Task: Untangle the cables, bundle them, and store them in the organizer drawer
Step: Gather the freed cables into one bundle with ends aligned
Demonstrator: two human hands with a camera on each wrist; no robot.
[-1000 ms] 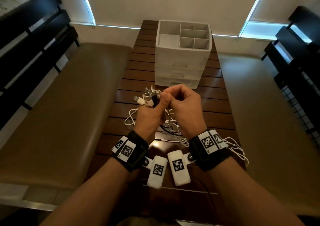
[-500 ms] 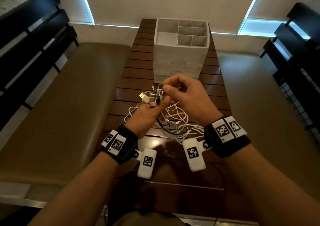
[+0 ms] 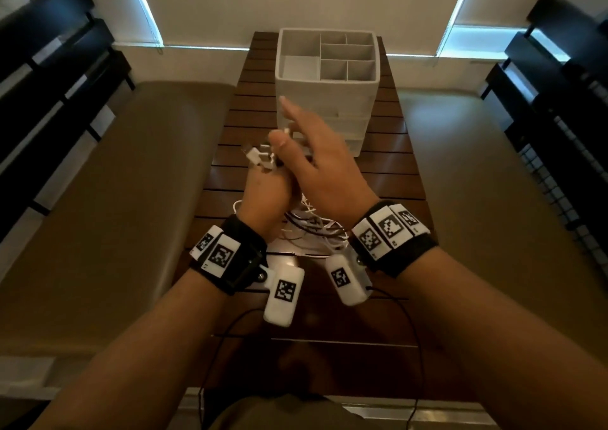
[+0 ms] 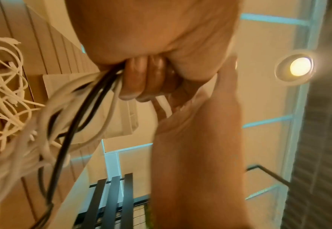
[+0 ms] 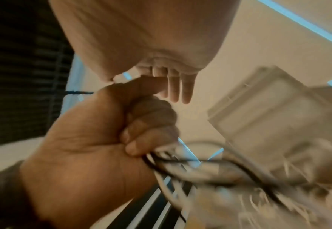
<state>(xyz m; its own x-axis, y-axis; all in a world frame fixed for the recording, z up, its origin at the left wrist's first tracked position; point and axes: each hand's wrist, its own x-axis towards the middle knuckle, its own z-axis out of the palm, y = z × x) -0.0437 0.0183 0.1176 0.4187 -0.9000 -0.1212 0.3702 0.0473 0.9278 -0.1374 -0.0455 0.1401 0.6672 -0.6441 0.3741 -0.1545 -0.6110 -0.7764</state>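
My left hand (image 3: 267, 190) is a fist gripping a bundle of white and black cables (image 3: 314, 229) just over the wooden table, with several white plugs (image 3: 259, 159) sticking out above it. In the left wrist view its curled fingers (image 4: 141, 80) wrap the cables (image 4: 72, 111), which trail down to a loose tangle. My right hand (image 3: 311, 143) hovers just above and beyond the fist, with fingers (image 5: 177, 88) straight and holding nothing. The white organizer (image 3: 325, 100) stands further back on the table, with its stacked drawers closed.
The slatted wooden table (image 3: 388, 173) is narrow, with tan benches (image 3: 131, 199) along both sides. Dark slatted chairs (image 3: 49, 67) stand at the far left and right. The organizer's top tray (image 3: 345, 51) has several open compartments. Thin black wires hang from my wrist cameras near the table's front edge.
My right hand has let go of the plug it was pinching and spread its fingers, reaching forward over the left fist. The left hand keeps its grip on the bundle.
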